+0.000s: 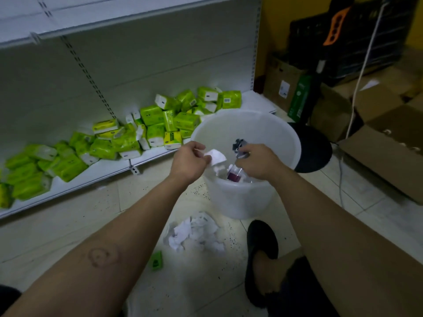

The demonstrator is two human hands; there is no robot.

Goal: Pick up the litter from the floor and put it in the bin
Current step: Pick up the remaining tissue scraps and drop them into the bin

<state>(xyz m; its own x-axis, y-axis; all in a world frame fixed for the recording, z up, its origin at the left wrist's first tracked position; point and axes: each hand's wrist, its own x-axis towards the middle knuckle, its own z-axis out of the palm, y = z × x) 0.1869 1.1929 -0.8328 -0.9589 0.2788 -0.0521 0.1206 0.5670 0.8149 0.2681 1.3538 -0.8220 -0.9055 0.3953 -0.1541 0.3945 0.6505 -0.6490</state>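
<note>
A white plastic bin (270, 129) stands on the tiled floor ahead of me. Both my hands are over its open top. My left hand (190, 160) pinches a crumpled white paper (216, 156) at the bin's left rim. My right hand (257, 160) is closed on a dark, shiny wrapper (239, 145) above the bin's middle. Inside the bin lie white paper and a purple-topped item (233, 177). On the floor in front of the bin sits a heap of crumpled white paper (196, 232), with a small green wrapper (156, 261) to its lower left.
A low white shelf (96, 172) on the left carries several green tissue packs (155, 124). Cardboard boxes (384, 152) and a black round object (315, 149) stand to the right of the bin. My foot in a black slipper (261, 259) rests beside the paper heap.
</note>
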